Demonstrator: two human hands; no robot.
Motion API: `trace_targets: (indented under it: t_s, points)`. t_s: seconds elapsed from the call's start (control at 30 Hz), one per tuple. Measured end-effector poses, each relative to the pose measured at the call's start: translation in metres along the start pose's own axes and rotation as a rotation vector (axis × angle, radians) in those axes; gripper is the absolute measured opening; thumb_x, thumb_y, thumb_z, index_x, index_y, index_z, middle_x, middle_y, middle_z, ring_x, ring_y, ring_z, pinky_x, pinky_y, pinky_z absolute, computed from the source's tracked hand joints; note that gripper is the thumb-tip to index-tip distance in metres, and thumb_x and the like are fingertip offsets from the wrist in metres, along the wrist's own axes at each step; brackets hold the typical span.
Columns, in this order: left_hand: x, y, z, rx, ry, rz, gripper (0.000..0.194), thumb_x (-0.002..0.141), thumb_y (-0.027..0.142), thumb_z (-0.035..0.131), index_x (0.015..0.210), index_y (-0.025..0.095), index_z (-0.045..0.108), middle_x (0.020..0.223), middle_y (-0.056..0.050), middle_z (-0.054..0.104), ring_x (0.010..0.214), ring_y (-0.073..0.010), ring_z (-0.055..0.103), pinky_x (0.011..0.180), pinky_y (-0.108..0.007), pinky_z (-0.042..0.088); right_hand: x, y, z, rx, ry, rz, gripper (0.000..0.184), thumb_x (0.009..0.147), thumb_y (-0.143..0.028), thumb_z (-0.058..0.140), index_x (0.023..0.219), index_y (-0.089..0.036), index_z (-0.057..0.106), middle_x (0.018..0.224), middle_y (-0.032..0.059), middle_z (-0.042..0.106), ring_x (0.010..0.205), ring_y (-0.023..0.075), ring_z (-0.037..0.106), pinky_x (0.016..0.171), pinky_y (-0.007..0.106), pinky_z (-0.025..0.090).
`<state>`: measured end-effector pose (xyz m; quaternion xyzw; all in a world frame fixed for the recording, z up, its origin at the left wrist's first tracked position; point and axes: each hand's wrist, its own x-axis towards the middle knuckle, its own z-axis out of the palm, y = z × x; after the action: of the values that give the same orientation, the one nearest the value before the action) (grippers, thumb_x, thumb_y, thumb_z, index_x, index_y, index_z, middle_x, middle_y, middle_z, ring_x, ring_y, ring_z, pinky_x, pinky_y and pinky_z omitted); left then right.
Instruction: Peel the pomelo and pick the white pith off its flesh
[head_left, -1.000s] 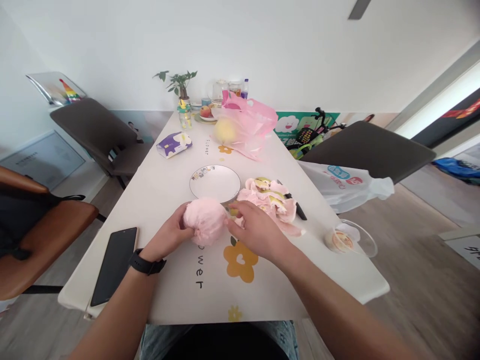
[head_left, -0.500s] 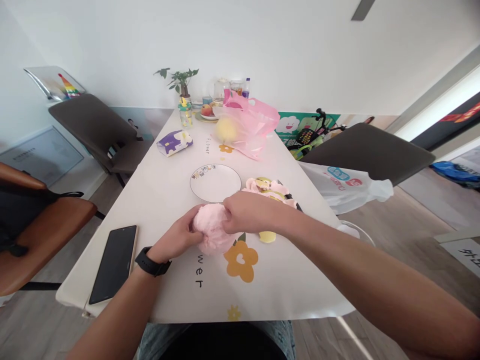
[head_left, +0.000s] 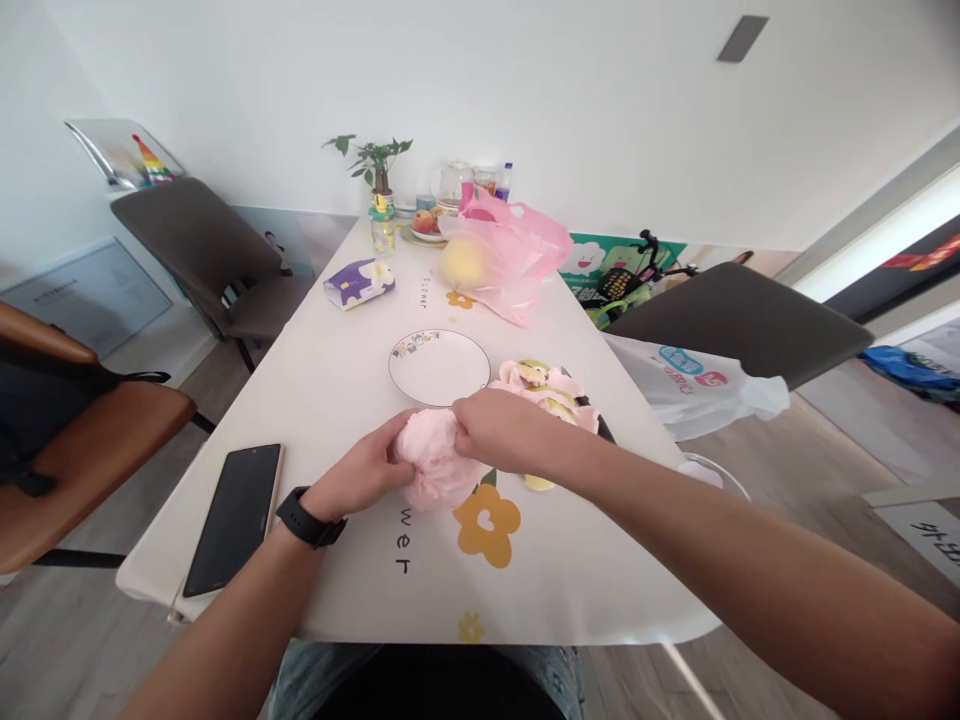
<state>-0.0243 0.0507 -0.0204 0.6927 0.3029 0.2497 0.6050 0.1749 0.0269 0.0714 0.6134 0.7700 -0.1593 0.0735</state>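
Here we go: I've got the pink foam bundle clamped between my hands, out toward the front edge of the worktop, roughly midway along it. I can't tell if it's touching the surface. My left hand cups it from the side with the fingers curled round, and my right hand presses over the top, so the bundle bulges out between them.

Right behind my hands sits a white plate with a printed rim, bare in the middle. Just to its right is a heap of pink scraps flecked with yellow-green, and a black handle pokes out from under it. A yellow chunk sits just past my right arm, beside an orange flower print.

Over on the left edge lies my black phone, near the watch on my left wrist. Further up the worktop there's a purple-and-white tissue pack and a pink plastic bag with a yellow fruit inside. At the far end stand a potted plant and a plate of apples. A white plastic bag hangs past the right edge.
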Motion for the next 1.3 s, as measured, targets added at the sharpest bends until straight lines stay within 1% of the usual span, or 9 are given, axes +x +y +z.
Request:
trace_targets:
  t_s: [0.13,0.27,0.43,0.53,0.77,0.9,1.07,1.2,1.3]
  points:
    - [-0.003,-0.003,0.001,0.018,0.038,-0.013,0.076,0.067,0.016,0.056,0.142,0.025,0.050,0.133,-0.006,0.065,0.117,-0.0285,0.062,0.097,-0.042,0.052,-0.005,0.007,0.003,0.043,0.033,-0.007,0.017,0.083,-0.024,0.055,0.066,-0.021,0.051,0.068,0.0062,0.062,0.061,0.0179,0.054,0.052,0.031,0.028]
    - [-0.005,-0.006,0.004,0.061,0.082,-0.028,0.074,0.069,0.019,0.056,0.143,0.023,0.049,0.132,-0.008,0.065,0.114,-0.0283,0.063,0.094,-0.040,0.053,-0.015,0.013,0.015,0.199,0.070,0.119,0.018,0.082,-0.035,0.057,0.072,-0.022,0.051,0.076,0.0067,0.069,0.057,0.0174,0.057,0.048,0.030,0.031]
    - [-0.003,-0.005,0.004,-0.029,0.027,-0.030,0.075,0.070,0.017,0.057,0.144,0.024,0.047,0.133,-0.007,0.064,0.111,-0.0269,0.063,0.090,-0.037,0.053,-0.011,0.017,0.015,0.393,-0.177,0.197,0.015,0.082,-0.036,0.056,0.080,-0.022,0.054,0.063,0.0054,0.070,0.049,0.0192,0.062,0.044,0.030,0.037]
    - [-0.002,-0.005,0.002,-0.080,-0.011,-0.031,0.076,0.070,0.014,0.058,0.144,0.024,0.047,0.132,-0.006,0.063,0.110,-0.0255,0.062,0.089,-0.034,0.051,-0.002,0.017,0.006,0.363,-0.313,0.177,0.015,0.079,-0.033,0.057,0.085,-0.019,0.058,0.057,0.0047,0.069,0.049,0.0206,0.064,0.046,0.029,0.041]
    - [-0.001,-0.006,0.003,-0.083,-0.003,-0.047,0.076,0.071,0.010,0.057,0.145,0.023,0.045,0.132,-0.005,0.063,0.108,-0.0240,0.060,0.087,-0.032,0.049,0.003,0.015,0.002,0.296,-0.367,0.146,0.017,0.080,-0.027,0.053,0.091,-0.016,0.059,0.056,0.0049,0.069,0.050,0.0215,0.067,0.047,0.030,0.046]
    - [-0.002,-0.008,0.001,-0.129,-0.027,-0.038,0.078,0.071,0.011,0.058,0.146,0.024,0.044,0.137,-0.006,0.060,0.114,-0.0258,0.059,0.093,-0.034,0.049,-0.004,0.024,0.005,0.397,-0.308,0.156,0.011,0.084,-0.027,0.054,0.089,-0.019,0.056,0.062,0.0045,0.071,0.049,0.0195,0.065,0.047,0.029,0.045]
    - [-0.003,-0.011,-0.002,-0.160,-0.039,-0.047,0.078,0.072,0.011,0.060,0.147,0.024,0.043,0.141,-0.007,0.057,0.121,-0.0273,0.057,0.099,-0.036,0.047,-0.021,0.049,0.014,0.816,-0.229,0.042,0.015,0.086,-0.034,0.061,0.090,-0.020,0.058,0.084,0.0049,0.075,0.056,0.0147,0.066,0.051,0.025,0.048]
    - [-0.003,-0.009,-0.001,-0.177,-0.062,-0.031,0.077,0.074,0.012,0.060,0.148,0.023,0.042,0.143,-0.008,0.056,0.124,-0.0280,0.055,0.101,-0.037,0.046,-0.037,0.053,0.036,1.311,0.142,-0.017,0.032,0.093,-0.047,0.059,0.080,-0.018,0.058,0.070,0.0003,0.068,0.048,0.0100,0.059,0.048,0.022,0.046]
    - [-0.004,-0.008,0.000,-0.150,-0.053,-0.040,0.077,0.075,0.013,0.060,0.149,0.024,0.041,0.144,-0.007,0.056,0.123,-0.0276,0.056,0.100,-0.036,0.047,-0.053,0.037,0.049,1.642,0.243,-0.145,0.036,0.095,-0.051,0.057,0.081,-0.018,0.061,0.061,-0.0021,0.063,0.040,0.0083,0.052,0.039,0.020,0.039]
